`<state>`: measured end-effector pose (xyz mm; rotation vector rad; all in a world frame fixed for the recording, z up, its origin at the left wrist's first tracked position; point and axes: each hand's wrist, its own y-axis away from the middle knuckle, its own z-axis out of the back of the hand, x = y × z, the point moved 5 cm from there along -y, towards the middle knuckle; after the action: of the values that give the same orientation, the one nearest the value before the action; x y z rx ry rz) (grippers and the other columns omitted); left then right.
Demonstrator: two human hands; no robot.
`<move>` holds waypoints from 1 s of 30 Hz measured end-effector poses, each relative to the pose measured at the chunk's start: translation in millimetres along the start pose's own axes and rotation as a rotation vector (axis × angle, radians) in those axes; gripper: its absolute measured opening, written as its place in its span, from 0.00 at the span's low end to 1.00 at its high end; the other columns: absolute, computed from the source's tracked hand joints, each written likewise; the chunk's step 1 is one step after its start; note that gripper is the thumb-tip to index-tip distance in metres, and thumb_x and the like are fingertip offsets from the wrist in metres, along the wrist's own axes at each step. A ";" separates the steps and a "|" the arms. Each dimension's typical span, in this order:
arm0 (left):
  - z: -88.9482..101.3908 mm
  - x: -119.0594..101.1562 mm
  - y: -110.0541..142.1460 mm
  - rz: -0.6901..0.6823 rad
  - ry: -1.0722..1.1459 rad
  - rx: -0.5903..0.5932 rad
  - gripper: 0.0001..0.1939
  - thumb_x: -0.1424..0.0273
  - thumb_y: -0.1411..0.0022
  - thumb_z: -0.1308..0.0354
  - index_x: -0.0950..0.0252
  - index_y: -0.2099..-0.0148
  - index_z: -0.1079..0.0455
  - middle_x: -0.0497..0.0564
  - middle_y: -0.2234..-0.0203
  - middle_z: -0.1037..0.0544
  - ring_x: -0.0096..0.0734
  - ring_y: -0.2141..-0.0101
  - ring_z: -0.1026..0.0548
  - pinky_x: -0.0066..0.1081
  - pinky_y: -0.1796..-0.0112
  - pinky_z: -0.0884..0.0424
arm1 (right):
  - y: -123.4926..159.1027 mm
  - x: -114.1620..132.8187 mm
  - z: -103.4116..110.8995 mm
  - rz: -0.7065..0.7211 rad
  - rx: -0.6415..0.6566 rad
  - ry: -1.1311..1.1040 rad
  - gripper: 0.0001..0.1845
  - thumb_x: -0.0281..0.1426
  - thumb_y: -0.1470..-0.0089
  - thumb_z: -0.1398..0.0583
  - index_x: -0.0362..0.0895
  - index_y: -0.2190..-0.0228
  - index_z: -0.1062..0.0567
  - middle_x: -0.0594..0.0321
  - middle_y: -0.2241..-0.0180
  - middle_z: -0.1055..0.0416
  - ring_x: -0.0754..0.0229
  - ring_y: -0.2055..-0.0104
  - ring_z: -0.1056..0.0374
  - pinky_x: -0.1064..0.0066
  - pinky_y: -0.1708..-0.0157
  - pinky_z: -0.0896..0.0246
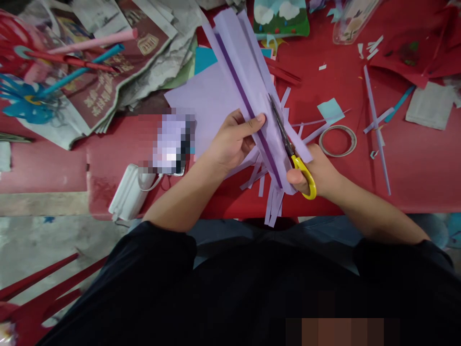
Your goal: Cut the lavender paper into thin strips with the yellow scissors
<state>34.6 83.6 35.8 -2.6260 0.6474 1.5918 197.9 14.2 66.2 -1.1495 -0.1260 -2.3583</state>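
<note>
My left hand (230,139) grips a folded bundle of lilac paper (248,81), thumb pressed on top, over the red table (414,163). The bundle runs from upper left to lower right and its near end is cut into hanging strips. My right hand (319,173) holds yellow-handled scissors (288,144), fingers through the loops, blades lying along the bundle's right edge. A flat lilac sheet (201,101) lies under the bundle.
Loose lilac strips (376,120) and a roll of tape (337,141) lie to the right. Newspapers (118,62) with pink and blue paper rolls (86,57) fill the left. A white charger (127,192) sits at the table's near edge. Red paper scraps (414,53) lie far right.
</note>
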 end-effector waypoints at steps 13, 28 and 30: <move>-1.7 1.8 3.7 0.044 -0.004 -0.002 0.11 0.63 0.38 0.24 0.63 0.59 0.19 0.46 0.68 0.14 0.34 0.65 0.13 0.32 0.59 0.13 | 3.9 -0.4 6.7 -0.114 -0.092 -0.153 0.44 0.77 0.43 0.50 0.49 0.78 0.48 0.71 0.81 0.54 0.66 0.76 0.57 0.63 0.73 0.63; -2.2 4.9 2.4 0.072 -0.034 0.024 0.16 0.59 0.41 0.22 0.62 0.59 0.20 0.49 0.68 0.14 0.41 0.63 0.12 0.37 0.57 0.12 | 1.9 1.6 5.9 -0.074 -0.033 -0.135 0.44 0.79 0.44 0.53 0.49 0.73 0.42 0.68 0.77 0.44 0.63 0.74 0.48 0.63 0.72 0.56; -3.2 4.7 3.1 0.071 -0.041 0.032 0.17 0.58 0.42 0.21 0.62 0.60 0.20 0.49 0.68 0.14 0.41 0.64 0.12 0.37 0.59 0.12 | 1.3 0.5 5.6 -0.053 -0.032 -0.100 0.44 0.78 0.43 0.54 0.49 0.73 0.42 0.69 0.78 0.45 0.64 0.76 0.49 0.63 0.72 0.56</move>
<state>38.1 78.5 33.9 -2.5682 0.7656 1.6343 202.3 14.5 70.0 -1.2944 -0.1559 -2.3565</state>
